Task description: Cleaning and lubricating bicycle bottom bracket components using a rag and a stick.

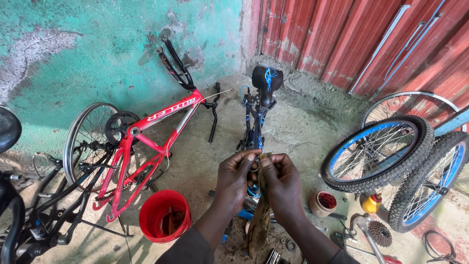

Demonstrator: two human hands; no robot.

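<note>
My left hand and my right hand are raised together in the middle of the view. Both pinch the top of a dirty brown rag that hangs down between them. A small part seems wrapped inside the rag at my fingertips, but I cannot tell what it is. Behind my hands stands a blue and black bicycle with its black saddle toward the wall.
A red bicycle frame lies upside down at left, a red bucket in front of it. Two blue-rimmed wheels stand at right. A small tin of red grease, a yellow bottle and a sprocket lie on the concrete floor.
</note>
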